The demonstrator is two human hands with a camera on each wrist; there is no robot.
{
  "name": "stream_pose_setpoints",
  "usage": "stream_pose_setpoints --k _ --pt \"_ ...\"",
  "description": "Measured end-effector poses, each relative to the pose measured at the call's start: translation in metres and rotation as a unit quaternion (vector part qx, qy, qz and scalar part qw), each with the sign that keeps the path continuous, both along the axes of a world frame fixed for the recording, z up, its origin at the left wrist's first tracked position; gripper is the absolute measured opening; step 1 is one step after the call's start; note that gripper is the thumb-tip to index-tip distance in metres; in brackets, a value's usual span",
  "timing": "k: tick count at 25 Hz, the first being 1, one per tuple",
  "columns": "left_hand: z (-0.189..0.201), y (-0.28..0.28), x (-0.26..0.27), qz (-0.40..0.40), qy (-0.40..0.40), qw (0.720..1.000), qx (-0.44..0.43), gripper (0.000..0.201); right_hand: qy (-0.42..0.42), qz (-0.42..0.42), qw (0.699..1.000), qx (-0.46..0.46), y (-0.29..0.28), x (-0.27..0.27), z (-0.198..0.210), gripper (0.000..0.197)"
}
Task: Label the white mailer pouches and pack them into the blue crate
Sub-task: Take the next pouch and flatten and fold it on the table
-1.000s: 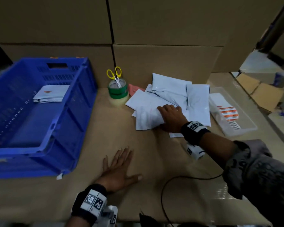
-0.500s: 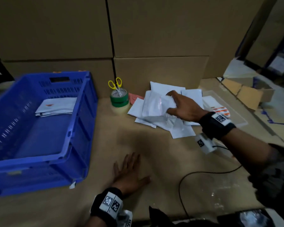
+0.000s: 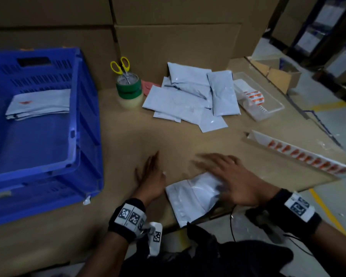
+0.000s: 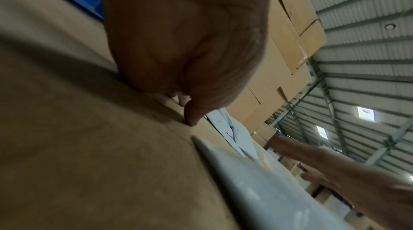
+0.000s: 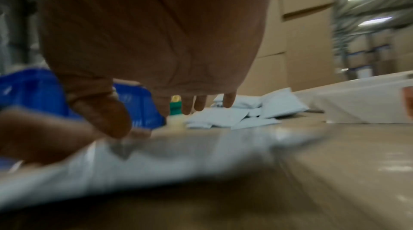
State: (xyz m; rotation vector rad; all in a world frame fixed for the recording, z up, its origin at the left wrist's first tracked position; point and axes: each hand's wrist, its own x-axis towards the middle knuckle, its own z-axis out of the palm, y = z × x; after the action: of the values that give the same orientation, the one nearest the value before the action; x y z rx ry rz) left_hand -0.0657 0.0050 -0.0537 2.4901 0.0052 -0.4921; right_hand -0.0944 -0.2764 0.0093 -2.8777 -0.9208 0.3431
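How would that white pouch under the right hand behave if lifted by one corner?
The white pouch would probably sag: its film looks thin and creased. It bulges slightly under the right hand, so the contents seem soft and light. Its glossy surface may slide easily on the cardboard tabletop.

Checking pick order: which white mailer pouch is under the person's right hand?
The lone pouch at the table's near edge, under the right hand. The other pouches lie piled at the back, and some sit inside the blue crate.
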Motion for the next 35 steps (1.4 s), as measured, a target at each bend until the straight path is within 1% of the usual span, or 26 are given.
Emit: stream_pose_setpoints --k 1,3,4,5,7,8,9,10,11,13,15,17,19,20,21,23,24,25,26,27,29,30,31,33,34,35 --pt "0.001 0.000 0.000 0.020 -0.015 0.999 -0.026 0.063 0.003 -0.038 0.998 0.052 -0.010 -0.002 0.007 0.084" --pt "0.000 -0.001 -0.007 0.051 -0.096 0.990 -0.089 0.051 -0.037 -0.110 0.984 0.133 -0.020 -0.012 0.009 0.065" --pt "0.003 -0.006 -0.015 0.034 -0.150 0.981 -0.114 0.047 -0.056 -0.135 0.978 0.145 -0.017 -0.017 0.004 0.056" --pt "0.007 -0.018 -0.026 -0.008 -0.191 0.975 -0.115 0.048 -0.055 -0.144 0.979 0.135 -0.012 -0.023 -0.007 0.052" --pt "0.012 -0.048 -0.050 -0.116 -0.231 0.963 -0.076 0.059 -0.043 -0.130 0.988 0.070 0.003 -0.035 -0.035 0.056" --pt "0.011 -0.063 -0.059 -0.161 -0.223 0.960 -0.056 0.066 -0.048 -0.128 0.990 0.044 0.007 -0.038 -0.046 0.058" --pt "0.010 -0.074 -0.065 -0.190 -0.190 0.963 -0.032 0.075 -0.053 -0.138 0.988 0.035 0.009 -0.038 -0.051 0.060" --pt "0.005 -0.081 -0.069 -0.202 -0.143 0.969 0.002 0.083 -0.051 -0.151 0.987 0.032 0.009 -0.036 -0.053 0.060" --pt "-0.001 -0.082 -0.072 -0.207 -0.111 0.971 0.038 0.085 -0.053 -0.160 0.985 0.030 0.009 -0.035 -0.054 0.059" --pt "-0.010 -0.075 -0.076 -0.197 -0.120 0.971 0.066 0.084 -0.056 -0.166 0.984 0.033 0.008 -0.037 -0.057 0.059" --pt "-0.012 -0.069 -0.079 -0.191 -0.119 0.972 0.064 0.085 -0.051 -0.161 0.985 0.038 0.008 -0.035 -0.060 0.059" --pt "-0.008 -0.065 -0.080 -0.199 -0.111 0.971 0.071 0.088 -0.046 -0.148 0.987 0.049 0.003 -0.033 -0.061 0.060" --pt "-0.003 -0.065 -0.078 -0.210 -0.118 0.966 0.096 0.092 -0.037 -0.144 0.987 0.061 -0.003 -0.030 -0.060 0.063" --pt "-0.001 -0.063 -0.078 -0.217 -0.118 0.964 0.093 0.094 -0.029 -0.145 0.987 0.061 -0.006 -0.030 -0.061 0.066" --pt "0.000 -0.060 -0.078 -0.215 -0.111 0.968 0.072 0.093 -0.021 -0.154 0.986 0.058 -0.010 -0.030 -0.063 0.069" --pt "0.003 -0.049 -0.080 -0.165 -0.082 0.983 0.006 0.080 -0.011 -0.195 0.979 0.052 -0.021 -0.026 -0.065 0.074" --pt "0.003 -0.042 -0.081 -0.150 -0.092 0.984 -0.001 0.072 -0.020 -0.216 0.975 0.046 -0.027 -0.021 -0.062 0.075" --pt "0.004 -0.037 -0.082 -0.138 -0.109 0.984 0.007 0.066 -0.048 -0.226 0.972 0.043 -0.030 -0.018 -0.057 0.074" --pt "0.005 -0.032 -0.084 -0.145 -0.124 0.981 0.027 0.062 -0.082 -0.217 0.972 0.048 -0.026 -0.016 -0.051 0.071" --pt "0.003 -0.029 -0.084 -0.175 -0.136 0.974 0.055 0.058 -0.106 -0.188 0.974 0.063 -0.018 -0.015 -0.046 0.066" --pt "-0.003 -0.025 -0.085 -0.197 -0.145 0.966 0.086 0.055 -0.114 -0.081 0.985 0.098 0.007 -0.024 -0.046 0.057" --pt "-0.005 -0.025 -0.085 -0.197 -0.145 0.965 0.098 0.056 -0.117 -0.027 0.988 0.094 0.016 -0.031 -0.051 0.054" --pt "-0.005 -0.024 -0.084 -0.195 -0.140 0.964 0.117 0.056 -0.121 0.010 0.990 0.072 0.018 -0.036 -0.057 0.055" --pt "-0.004 -0.025 -0.086 -0.193 -0.128 0.961 0.151 0.056 -0.109 0.042 0.993 0.007 0.006 -0.040 -0.065 0.068" --pt "-0.002 -0.025 -0.087 -0.191 -0.120 0.961 0.161 0.057 -0.107 0.042 0.993 -0.008 0.001 -0.039 -0.063 0.070" --pt "0.002 -0.026 -0.085 -0.190 -0.108 0.961 0.166 0.059 -0.106 0.028 0.994 -0.007 0.001 -0.038 -0.060 0.068"
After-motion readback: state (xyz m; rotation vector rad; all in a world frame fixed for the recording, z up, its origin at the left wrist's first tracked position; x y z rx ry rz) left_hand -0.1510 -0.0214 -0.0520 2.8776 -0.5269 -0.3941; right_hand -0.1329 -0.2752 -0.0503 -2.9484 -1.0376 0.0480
